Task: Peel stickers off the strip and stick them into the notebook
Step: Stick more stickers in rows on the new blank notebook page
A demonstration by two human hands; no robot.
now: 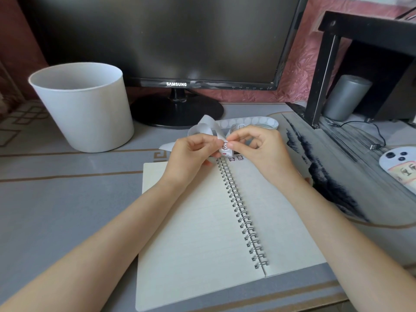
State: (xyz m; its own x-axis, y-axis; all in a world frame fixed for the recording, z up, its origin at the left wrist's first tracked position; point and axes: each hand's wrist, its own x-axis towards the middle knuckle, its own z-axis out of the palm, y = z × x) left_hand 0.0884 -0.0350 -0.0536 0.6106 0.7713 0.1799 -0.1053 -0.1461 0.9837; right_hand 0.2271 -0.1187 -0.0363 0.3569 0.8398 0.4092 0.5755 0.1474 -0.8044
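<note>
Notebook [198,226] open flat, two stickers [239,157] stuck at right page top | left hand [191,152] grips strip [254,121] above notebook | right hand [256,146] pinches next sticker [225,147], mid-peel | looks early, pages mostly bare

The left hand [191,152] and right hand [258,147] are bare, with slim fingers and smooth knuckles. The left forearm [112,233] and right forearm [337,221] are bare too, uncovered along all their visible length. One thumbnail [231,144] on the right hand shows — short, rounded, plain.
</note>
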